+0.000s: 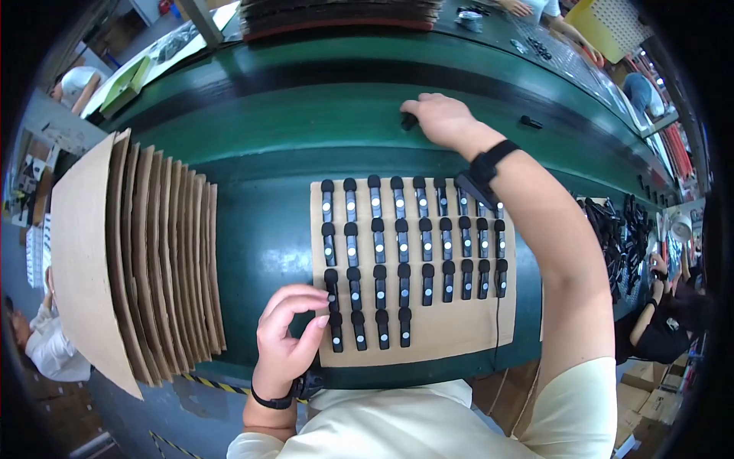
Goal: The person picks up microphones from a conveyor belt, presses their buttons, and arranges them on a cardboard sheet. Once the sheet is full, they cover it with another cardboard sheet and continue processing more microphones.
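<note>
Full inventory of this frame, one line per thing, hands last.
Cardboard sheet: one, tan, flat on the table in front of the person.
Small black parts: about 29, black with a pale dot, in four rows on the sheet; the bottom row is short.
Loose black part: one, black, under the right hand.
Another loose part: one, black, further right on the table.
Cardboard stack: about a dozen, tan, fanned at the left.
Pile of black parts: count unclear, at the right edge.
Table: one, green.
Left hand: fingers at the bottom row's left end.
Right hand: wrist strap, reaching across the table.
</note>
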`<state>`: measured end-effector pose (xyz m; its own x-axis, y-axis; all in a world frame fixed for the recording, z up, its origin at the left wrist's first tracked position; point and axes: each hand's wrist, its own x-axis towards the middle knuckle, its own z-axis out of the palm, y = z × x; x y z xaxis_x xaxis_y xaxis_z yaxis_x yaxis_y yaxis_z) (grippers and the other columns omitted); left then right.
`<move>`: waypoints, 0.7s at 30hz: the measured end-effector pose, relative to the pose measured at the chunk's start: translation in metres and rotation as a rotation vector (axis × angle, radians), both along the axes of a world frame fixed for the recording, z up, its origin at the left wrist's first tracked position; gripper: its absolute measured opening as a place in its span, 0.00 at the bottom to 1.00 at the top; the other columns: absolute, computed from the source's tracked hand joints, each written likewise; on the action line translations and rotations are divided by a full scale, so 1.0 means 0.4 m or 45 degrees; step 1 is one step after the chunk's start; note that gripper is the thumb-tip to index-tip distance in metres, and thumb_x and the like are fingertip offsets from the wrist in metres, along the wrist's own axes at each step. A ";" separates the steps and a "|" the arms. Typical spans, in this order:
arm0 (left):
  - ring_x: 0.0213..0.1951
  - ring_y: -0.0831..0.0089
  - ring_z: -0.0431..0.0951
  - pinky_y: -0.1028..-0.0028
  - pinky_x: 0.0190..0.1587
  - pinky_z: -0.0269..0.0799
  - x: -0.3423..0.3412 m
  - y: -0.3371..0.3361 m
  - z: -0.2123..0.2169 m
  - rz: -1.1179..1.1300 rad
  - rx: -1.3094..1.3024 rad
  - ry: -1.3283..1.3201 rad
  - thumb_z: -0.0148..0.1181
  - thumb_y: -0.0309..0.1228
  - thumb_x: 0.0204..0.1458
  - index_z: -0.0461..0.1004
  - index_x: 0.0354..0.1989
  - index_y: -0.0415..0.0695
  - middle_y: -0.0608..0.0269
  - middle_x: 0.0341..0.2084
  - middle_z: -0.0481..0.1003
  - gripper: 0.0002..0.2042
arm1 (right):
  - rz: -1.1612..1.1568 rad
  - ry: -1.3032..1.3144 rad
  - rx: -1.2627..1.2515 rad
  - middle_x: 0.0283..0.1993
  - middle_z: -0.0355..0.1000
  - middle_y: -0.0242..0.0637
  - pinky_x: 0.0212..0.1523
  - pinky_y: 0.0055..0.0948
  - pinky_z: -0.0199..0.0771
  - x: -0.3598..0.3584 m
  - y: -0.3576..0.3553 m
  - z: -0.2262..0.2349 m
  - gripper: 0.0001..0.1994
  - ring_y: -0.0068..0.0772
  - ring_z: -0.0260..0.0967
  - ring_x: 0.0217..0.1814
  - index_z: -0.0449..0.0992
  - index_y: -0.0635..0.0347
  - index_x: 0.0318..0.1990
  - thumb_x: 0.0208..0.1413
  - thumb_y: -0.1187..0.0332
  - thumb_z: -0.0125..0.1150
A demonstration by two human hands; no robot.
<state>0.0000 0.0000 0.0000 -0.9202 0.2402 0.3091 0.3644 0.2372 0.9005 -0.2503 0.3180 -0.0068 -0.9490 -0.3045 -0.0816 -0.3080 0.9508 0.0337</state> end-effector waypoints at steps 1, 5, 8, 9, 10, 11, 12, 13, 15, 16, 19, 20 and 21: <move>0.43 0.61 0.78 0.68 0.49 0.72 0.004 0.002 -0.001 0.004 0.005 -0.017 0.63 0.17 0.47 0.76 0.37 0.36 0.52 0.39 0.78 0.09 | 0.045 0.040 0.034 0.46 0.74 0.41 0.55 0.39 0.73 0.000 -0.002 -0.002 0.17 0.45 0.71 0.54 0.76 0.50 0.52 0.52 0.67 0.61; 0.43 0.62 0.77 0.68 0.49 0.71 -0.011 0.010 0.007 -0.013 0.015 -0.046 0.61 0.17 0.47 0.75 0.37 0.36 0.52 0.39 0.77 0.08 | 0.192 0.171 0.095 0.44 0.76 0.41 0.49 0.42 0.76 -0.012 -0.015 0.029 0.10 0.46 0.74 0.52 0.78 0.53 0.43 0.53 0.71 0.56; 0.44 0.63 0.75 0.68 0.52 0.69 -0.006 0.018 0.012 -0.007 0.019 -0.085 0.59 0.19 0.49 0.74 0.36 0.35 0.52 0.39 0.75 0.06 | 0.294 0.166 -0.090 0.41 0.76 0.42 0.47 0.44 0.76 0.038 -0.053 0.075 0.09 0.48 0.74 0.50 0.77 0.56 0.41 0.52 0.72 0.57; 0.44 0.63 0.75 0.68 0.52 0.69 -0.007 0.019 0.008 -0.023 0.022 -0.069 0.59 0.19 0.50 0.74 0.37 0.35 0.52 0.39 0.75 0.07 | 0.319 0.131 -0.265 0.40 0.76 0.43 0.46 0.44 0.75 0.072 -0.071 0.095 0.09 0.49 0.74 0.48 0.76 0.57 0.41 0.51 0.72 0.57; 0.44 0.64 0.75 0.67 0.52 0.69 -0.005 0.016 0.005 -0.032 0.022 -0.055 0.59 0.20 0.50 0.73 0.39 0.35 0.52 0.39 0.75 0.08 | 0.338 0.074 -0.357 0.39 0.75 0.42 0.46 0.43 0.75 0.120 -0.096 0.121 0.11 0.49 0.73 0.48 0.75 0.57 0.42 0.49 0.73 0.59; 0.45 0.64 0.75 0.67 0.52 0.69 -0.005 0.017 0.001 -0.042 0.024 -0.040 0.59 0.20 0.51 0.73 0.41 0.35 0.52 0.39 0.75 0.09 | 0.355 0.017 -0.448 0.39 0.73 0.42 0.47 0.42 0.74 0.174 -0.116 0.144 0.13 0.48 0.72 0.48 0.74 0.57 0.43 0.47 0.74 0.61; 0.45 0.64 0.75 0.67 0.52 0.69 -0.004 0.024 0.002 -0.045 0.022 -0.038 0.59 0.20 0.51 0.73 0.41 0.35 0.52 0.39 0.75 0.09 | 0.413 -0.081 -0.569 0.39 0.73 0.41 0.46 0.42 0.74 0.228 -0.128 0.163 0.14 0.48 0.72 0.47 0.73 0.57 0.43 0.46 0.75 0.62; 0.45 0.64 0.76 0.68 0.53 0.69 -0.002 0.036 0.003 -0.031 0.085 -0.063 0.59 0.20 0.51 0.73 0.44 0.35 0.52 0.40 0.76 0.11 | 0.474 -0.180 -0.691 0.39 0.72 0.41 0.46 0.42 0.73 0.281 -0.136 0.170 0.15 0.48 0.71 0.46 0.73 0.57 0.43 0.45 0.75 0.62; 0.45 0.63 0.77 0.68 0.54 0.69 0.009 0.057 0.007 0.000 0.204 -0.112 0.60 0.20 0.51 0.72 0.48 0.34 0.52 0.42 0.76 0.15 | 0.757 -0.085 -0.980 0.39 0.71 0.39 0.46 0.42 0.73 0.398 -0.140 0.153 0.16 0.47 0.71 0.45 0.72 0.57 0.43 0.44 0.75 0.64; 0.45 0.63 0.77 0.68 0.54 0.69 0.014 0.066 0.012 -0.012 0.202 -0.111 0.60 0.20 0.51 0.72 0.48 0.34 0.52 0.42 0.76 0.15 | 0.778 -0.148 -1.012 0.39 0.71 0.38 0.44 0.42 0.73 0.450 -0.138 0.154 0.16 0.45 0.71 0.43 0.73 0.57 0.43 0.44 0.76 0.64; 0.47 0.64 0.76 0.68 0.56 0.66 0.047 0.083 0.030 -0.327 0.411 -0.456 0.60 0.23 0.54 0.69 0.54 0.34 0.52 0.44 0.76 0.18 | 0.782 -0.207 -1.113 0.38 0.70 0.37 0.42 0.41 0.73 0.571 -0.132 0.139 0.16 0.42 0.70 0.42 0.74 0.56 0.43 0.43 0.76 0.65; 0.47 0.64 0.76 0.68 0.56 0.66 0.053 0.088 0.032 -0.322 0.403 -0.456 0.60 0.23 0.54 0.69 0.54 0.34 0.52 0.44 0.76 0.18 | 0.752 -0.206 -1.174 0.38 0.70 0.36 0.41 0.40 0.73 0.598 -0.127 0.130 0.16 0.41 0.70 0.42 0.75 0.56 0.43 0.43 0.76 0.65; 0.46 0.64 0.76 0.68 0.55 0.67 0.058 0.092 0.032 -0.315 0.409 -0.489 0.59 0.23 0.55 0.70 0.54 0.34 0.52 0.43 0.76 0.17 | 0.757 -0.208 -1.186 0.38 0.70 0.36 0.41 0.40 0.73 0.620 -0.123 0.122 0.16 0.41 0.70 0.42 0.75 0.56 0.43 0.43 0.76 0.65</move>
<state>0.0232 0.0369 0.0128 -0.9094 0.4121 0.0563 0.0062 -0.1221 0.9925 -0.0023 0.2686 0.0421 -0.6309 -0.7137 0.3043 -0.6576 0.2837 -0.6979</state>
